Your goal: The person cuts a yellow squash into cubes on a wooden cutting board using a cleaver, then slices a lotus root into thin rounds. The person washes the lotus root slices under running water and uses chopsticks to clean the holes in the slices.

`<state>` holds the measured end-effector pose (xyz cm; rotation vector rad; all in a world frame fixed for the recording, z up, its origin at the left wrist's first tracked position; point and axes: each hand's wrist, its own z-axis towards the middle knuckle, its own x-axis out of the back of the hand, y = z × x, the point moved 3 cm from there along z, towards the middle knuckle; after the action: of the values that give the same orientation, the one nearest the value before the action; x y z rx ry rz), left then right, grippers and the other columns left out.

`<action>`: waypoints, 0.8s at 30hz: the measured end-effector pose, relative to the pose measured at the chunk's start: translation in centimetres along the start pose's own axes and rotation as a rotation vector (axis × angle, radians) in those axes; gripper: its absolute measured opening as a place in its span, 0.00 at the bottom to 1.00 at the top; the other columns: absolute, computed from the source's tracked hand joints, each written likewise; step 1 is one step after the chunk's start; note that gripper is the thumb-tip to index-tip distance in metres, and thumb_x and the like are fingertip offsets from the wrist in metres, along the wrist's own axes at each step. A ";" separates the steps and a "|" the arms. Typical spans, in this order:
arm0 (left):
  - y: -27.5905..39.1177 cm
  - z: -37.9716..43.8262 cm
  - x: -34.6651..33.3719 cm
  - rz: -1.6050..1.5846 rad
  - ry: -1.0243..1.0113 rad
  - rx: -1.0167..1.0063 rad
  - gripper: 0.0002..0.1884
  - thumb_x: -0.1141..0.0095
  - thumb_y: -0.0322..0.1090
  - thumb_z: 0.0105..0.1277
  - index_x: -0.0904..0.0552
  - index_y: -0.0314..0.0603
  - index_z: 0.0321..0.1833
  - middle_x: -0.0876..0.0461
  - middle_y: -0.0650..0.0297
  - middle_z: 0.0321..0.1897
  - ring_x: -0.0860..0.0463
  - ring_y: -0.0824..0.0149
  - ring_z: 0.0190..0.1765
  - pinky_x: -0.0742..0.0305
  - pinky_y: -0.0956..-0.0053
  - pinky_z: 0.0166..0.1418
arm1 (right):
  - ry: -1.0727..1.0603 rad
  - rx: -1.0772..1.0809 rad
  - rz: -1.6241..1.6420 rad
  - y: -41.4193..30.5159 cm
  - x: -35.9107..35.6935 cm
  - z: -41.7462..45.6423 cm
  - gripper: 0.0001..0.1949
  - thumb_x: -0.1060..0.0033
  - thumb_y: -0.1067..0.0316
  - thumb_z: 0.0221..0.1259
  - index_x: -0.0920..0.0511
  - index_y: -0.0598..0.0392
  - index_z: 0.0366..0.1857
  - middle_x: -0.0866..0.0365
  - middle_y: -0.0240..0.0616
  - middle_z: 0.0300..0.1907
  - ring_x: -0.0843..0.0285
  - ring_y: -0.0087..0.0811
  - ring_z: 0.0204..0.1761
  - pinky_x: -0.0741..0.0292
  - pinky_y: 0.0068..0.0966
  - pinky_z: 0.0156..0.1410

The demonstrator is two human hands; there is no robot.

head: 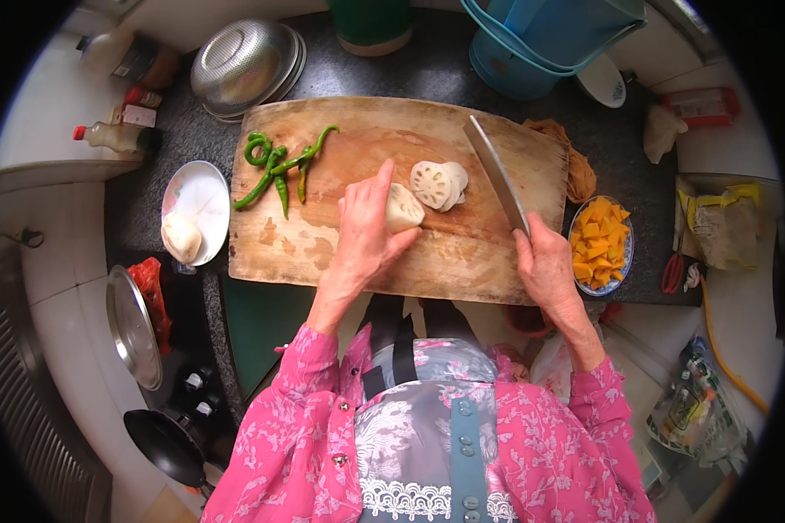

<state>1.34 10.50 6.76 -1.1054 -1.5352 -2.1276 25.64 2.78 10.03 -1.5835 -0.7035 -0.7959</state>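
Note:
On a worn wooden cutting board, my left hand grips a cut piece of lotus root, its holed face turned to the right. Just beyond that face lies a small overlapping stack of lotus root slices. My right hand holds a kitchen knife by its handle, the blade pointing away from me and apart from the root. Several green chili peppers lie in a heap at the board's left. The knife handle is mostly hidden in my fist.
Left of the board, a white plate bears another lotus root piece. A bowl of cut orange pumpkin stands at right, near a brown cloth. Behind are metal strainers and a blue bucket. Red-handled scissors lie far right.

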 end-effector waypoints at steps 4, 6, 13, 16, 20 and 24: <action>-1.3 0.3 -1.5 -0.020 0.039 -0.002 0.50 0.23 0.36 0.43 0.36 0.37 0.72 0.26 0.48 0.58 0.28 0.47 0.60 0.33 0.56 0.65 | -0.010 0.045 -0.026 -0.1 0.0 -0.1 0.07 0.43 0.71 0.63 0.29 0.58 0.40 0.22 0.55 0.31 0.23 0.61 0.36 0.27 0.49 0.38; -1.9 0.0 -1.4 -0.083 0.103 -0.029 0.50 0.23 0.38 0.44 0.38 0.37 0.72 0.27 0.47 0.59 0.29 0.47 0.61 0.32 0.54 0.64 | -0.011 0.070 -0.048 -0.2 0.1 0.0 0.07 0.44 0.71 0.64 0.29 0.59 0.40 0.22 0.56 0.31 0.23 0.61 0.37 0.26 0.49 0.39; -2.0 -2.1 -0.8 -0.174 0.296 -0.019 0.33 0.26 0.35 0.50 0.24 0.41 0.62 0.28 0.49 0.61 0.28 0.48 0.60 0.29 0.58 0.63 | -0.003 0.051 0.109 0.6 0.7 0.2 0.08 0.45 0.71 0.65 0.25 0.60 0.45 0.21 0.56 0.31 0.22 0.59 0.36 0.27 0.45 0.38; -2.2 -2.5 -1.1 -0.196 0.371 -0.035 0.23 0.29 0.33 0.54 0.19 0.43 0.54 0.27 0.50 0.58 0.27 0.51 0.59 0.28 0.60 0.61 | -0.046 -0.002 0.228 -1.5 1.2 -0.2 0.08 0.45 0.71 0.66 0.24 0.60 0.45 0.21 0.55 0.30 0.22 0.58 0.35 0.27 0.42 0.37; -2.7 -2.4 -2.5 -0.208 0.460 -0.049 0.15 0.31 0.30 0.56 0.16 0.42 0.47 0.25 0.54 0.51 0.27 0.53 0.54 0.28 0.62 0.58 | -0.183 0.069 0.262 -6.4 1.7 -0.2 0.08 0.46 0.72 0.66 0.26 0.60 0.45 0.22 0.55 0.31 0.22 0.58 0.35 0.27 0.41 0.38; -2.7 -2.3 -2.9 -0.174 0.488 -0.070 0.13 0.32 0.28 0.54 0.16 0.43 0.43 0.23 0.56 0.48 0.27 0.54 0.52 0.30 0.62 0.55 | -0.273 0.163 0.119 -8.5 1.6 -0.7 0.08 0.46 0.74 0.63 0.27 0.60 0.45 0.22 0.55 0.36 0.22 0.57 0.39 0.26 0.45 0.42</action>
<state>0.61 8.90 2.46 -0.4267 -1.3671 -2.3501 19.74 3.39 16.33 -1.5834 -0.8393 -0.4278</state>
